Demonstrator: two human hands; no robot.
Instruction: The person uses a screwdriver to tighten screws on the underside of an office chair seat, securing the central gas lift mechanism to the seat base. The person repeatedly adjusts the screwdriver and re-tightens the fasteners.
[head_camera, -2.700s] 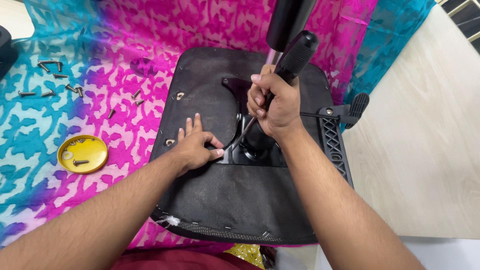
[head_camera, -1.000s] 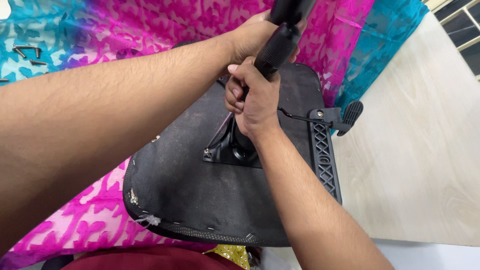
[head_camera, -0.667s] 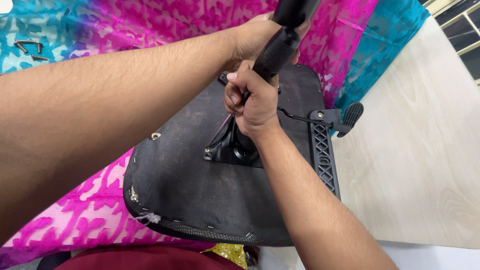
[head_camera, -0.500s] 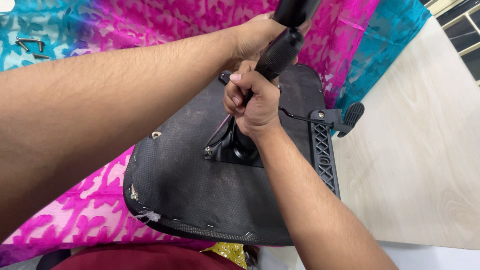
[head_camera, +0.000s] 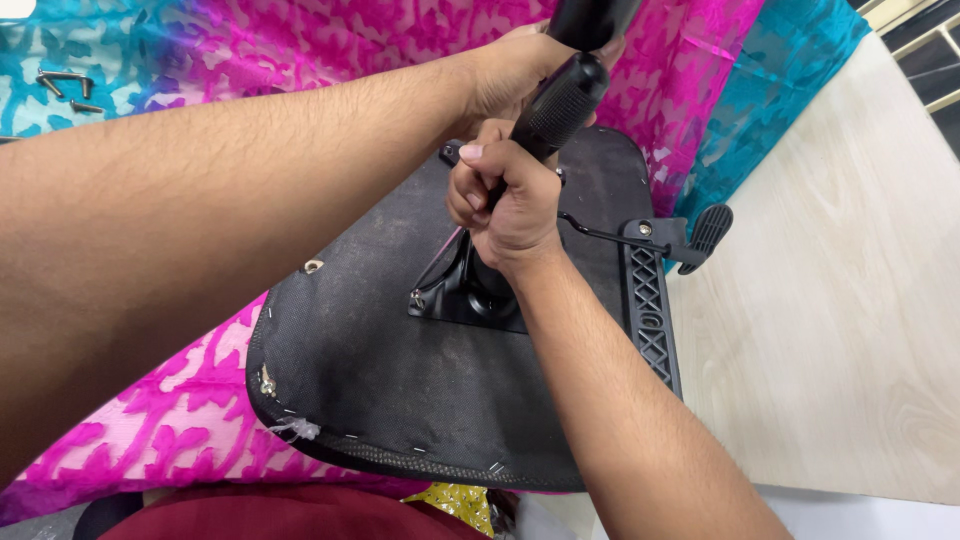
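Black ribbed cylindrical chair column (head_camera: 558, 105) rises from the middle of an upturned black fabric-covered chair seat base (head_camera: 400, 370), leaning toward the far right and running out of the top of the frame. Right hand (head_camera: 500, 195) wraps the column low down, fingers (head_camera: 470, 185) curled tight and clamped on it, thumb up on the near side. Left hand (head_camera: 520, 65) grips the same column higher, just above the right; its fingers are mostly hidden behind the column but they close round it. Left forearm crosses the whole left half of the view and hides much of the seat's left side. Black metal mounting plate (head_camera: 455, 300) sits flat on the seat, at the column's foot. Black plastic adjustment lever with paddle end (head_camera: 700, 235) sticks out right of the seat, over the pale wooden tabletop (head_camera: 830, 330). Seat lies on a pink and turquoise patterned cloth (head_camera: 300, 50). Loose grey metal bolts (head_camera: 65, 85) lie far left on the cloth, well apart from both hands. Yellow crumpled wrapper (head_camera: 455, 500) near edge, below the seat.
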